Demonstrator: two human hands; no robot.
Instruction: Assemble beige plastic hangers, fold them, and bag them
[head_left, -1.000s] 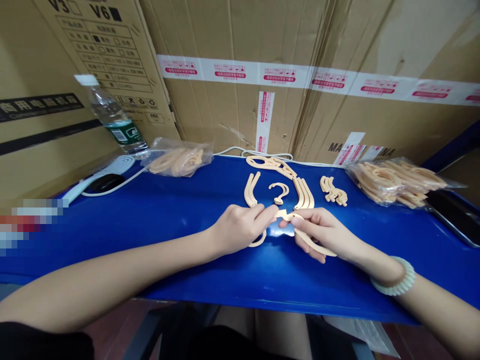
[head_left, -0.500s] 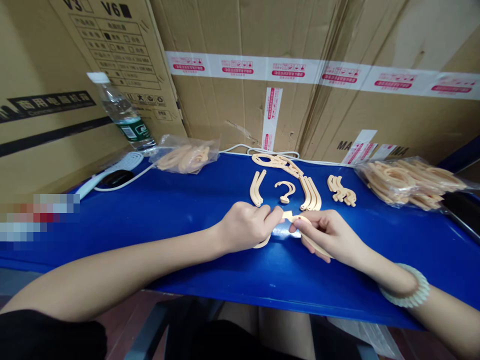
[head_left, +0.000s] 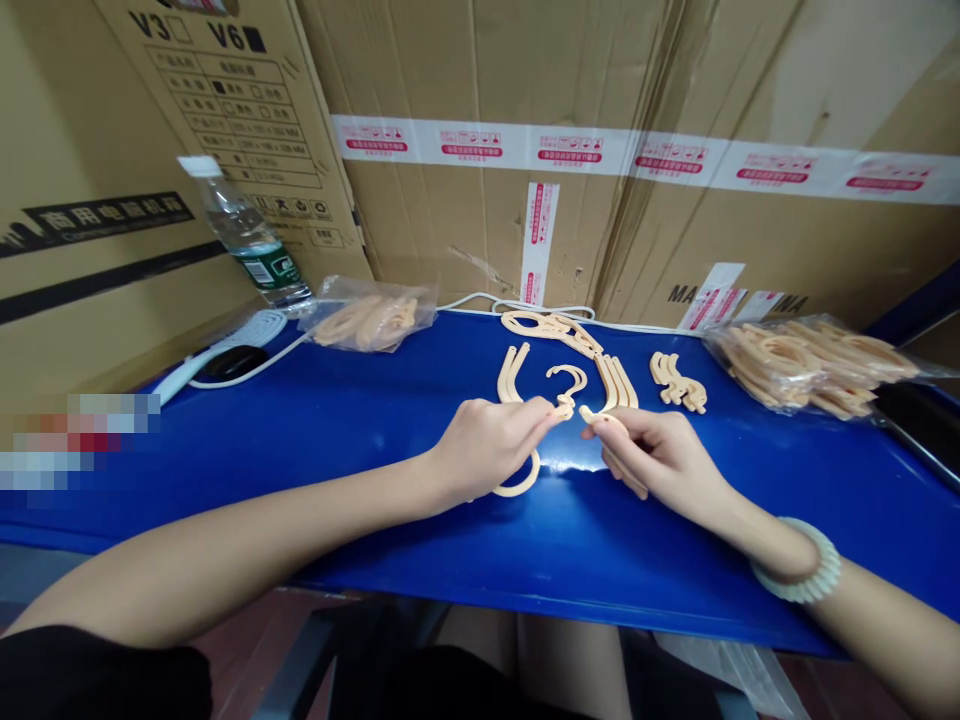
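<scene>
My left hand [head_left: 491, 448] is closed on a beige piece, whose small end [head_left: 562, 411] shows past the fingertips. A beige ring-shaped part [head_left: 523, 482] shows below this hand. My right hand [head_left: 652, 450] pinches a curved beige piece [head_left: 598, 417], mostly covered by the fingers. A small gap separates the two held ends. Just beyond lie beige hooks [head_left: 574, 378], a pair of curved strips [head_left: 511, 373] to the left and several curved strips [head_left: 616, 380] to the right. Small wavy pieces [head_left: 677, 382] lie further right.
Flat looped beige pieces [head_left: 551, 328] lie at the back of the blue table [head_left: 360, 430]. Plastic bags of parts stand left [head_left: 367, 315] and right [head_left: 810, 360]. At the left are a water bottle [head_left: 259, 245], a black mouse [head_left: 235, 362] and a white cable; cardboard stands behind.
The held pieces, which met or overlapped between my hands, now have a gap between their ends. My left hand's piece has moved slightly up and left, near the hooks. The view has shifted slightly.
</scene>
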